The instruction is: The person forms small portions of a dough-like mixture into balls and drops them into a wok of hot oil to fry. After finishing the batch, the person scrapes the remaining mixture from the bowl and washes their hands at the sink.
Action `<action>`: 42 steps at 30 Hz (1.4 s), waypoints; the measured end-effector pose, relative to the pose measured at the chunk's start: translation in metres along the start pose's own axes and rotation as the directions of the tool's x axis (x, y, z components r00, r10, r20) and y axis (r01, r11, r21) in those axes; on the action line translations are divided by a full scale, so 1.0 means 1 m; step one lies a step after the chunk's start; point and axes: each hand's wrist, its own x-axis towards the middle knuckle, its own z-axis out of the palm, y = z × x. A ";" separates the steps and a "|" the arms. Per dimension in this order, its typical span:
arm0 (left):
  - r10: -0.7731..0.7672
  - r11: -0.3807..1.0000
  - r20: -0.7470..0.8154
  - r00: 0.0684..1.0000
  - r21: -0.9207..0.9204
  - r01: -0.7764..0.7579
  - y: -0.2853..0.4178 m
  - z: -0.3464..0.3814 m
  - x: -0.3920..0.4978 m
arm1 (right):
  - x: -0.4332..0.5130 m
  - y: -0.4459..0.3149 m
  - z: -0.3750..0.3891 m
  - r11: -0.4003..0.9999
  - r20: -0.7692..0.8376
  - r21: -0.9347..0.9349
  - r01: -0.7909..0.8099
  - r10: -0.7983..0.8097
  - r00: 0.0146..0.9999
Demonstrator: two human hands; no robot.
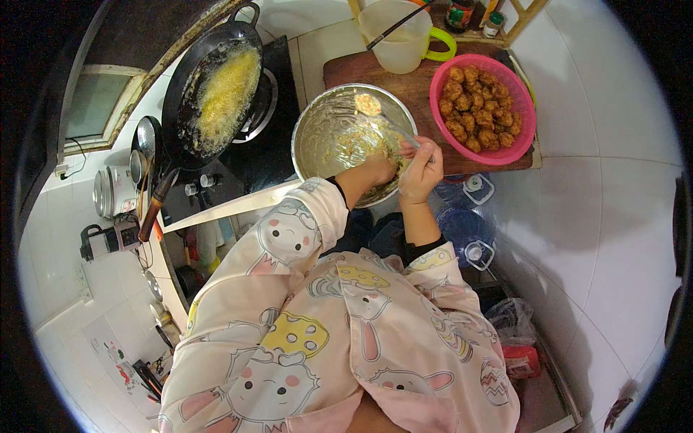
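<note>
My right hand [422, 168] grips the handle of a metal spoon [399, 129] over a stainless steel bowl [301, 130]. A lump of pale batter with orange bits [368, 104] sits on the spoon's tip. Inside the bowl, my left hand [379, 169] reaches low at the near right side; its fingers are mostly hidden, and wet batter [354, 146] smears the bowl. To the left, a black wok [181, 97] on the hob holds bubbling yellow oil [227, 97]. A pink plastic basket [528, 127] full of browned fried balls [479, 111] stands at the right.
A wooden cutting board [425, 108] lies under the basket. Behind stands a clear jug [395, 51] with a green handle, a dark stick across it. The wok's wooden handle [151, 216] juts over the counter edge. Large blue water bottles [460, 227] stand below, beside the tiled wall.
</note>
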 end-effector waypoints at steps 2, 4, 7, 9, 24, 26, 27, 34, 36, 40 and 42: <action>-0.018 0.963 0.055 0.998 -0.268 0.032 0.020 -0.008 -0.011 | 0.001 0.000 -0.001 1.000 -0.011 -0.016 0.018 -0.019 1.000; -0.012 0.816 0.104 0.994 -0.574 0.070 0.035 -0.017 -0.024 | 0.002 -0.001 -0.001 1.000 -0.006 0.021 -0.003 0.003 1.000; 0.065 0.486 0.200 0.978 -0.862 0.144 0.047 -0.030 -0.039 | 0.004 -0.001 -0.001 0.998 -0.017 0.055 -0.015 0.016 1.000; -0.040 0.359 0.366 0.930 -0.863 0.355 0.046 -0.041 -0.042 | 0.006 -0.003 0.000 0.995 -0.026 0.089 -0.034 0.036 0.999; 0.056 0.281 0.087 0.995 -0.957 0.068 0.026 -0.119 -0.134 | 0.022 -0.106 -0.008 0.991 0.316 -0.101 0.089 -0.053 0.947; 0.047 0.297 0.056 0.997 -0.954 0.040 0.025 -0.117 -0.131 | 0.018 -0.117 -0.007 0.961 0.417 -0.168 0.221 -0.134 0.899; 0.079 0.303 0.033 0.996 -0.953 0.008 0.024 -0.116 -0.129 | 0.016 -0.120 -0.006 0.952 0.440 -0.186 0.244 -0.141 0.887; 0.136 0.565 -0.120 0.983 -0.806 -0.176 0.024 -0.120 -0.119 | 0.008 -0.132 -0.002 0.898 0.481 -0.283 0.336 -0.170 0.860; 0.140 0.616 -0.158 0.977 -0.759 -0.211 0.030 -0.124 -0.122 | 0.007 -0.134 0.000 0.892 0.469 -0.303 0.334 -0.165 0.867; 0.089 0.748 -0.208 0.974 -0.631 -0.204 0.045 -0.132 -0.131 | 0.005 -0.134 0.004 0.916 0.418 -0.303 0.265 -0.122 0.900; 0.043 0.788 -0.196 0.980 -0.596 -0.154 0.051 -0.134 -0.133 | 0.004 -0.132 0.006 0.935 0.375 -0.288 0.208 -0.090 0.923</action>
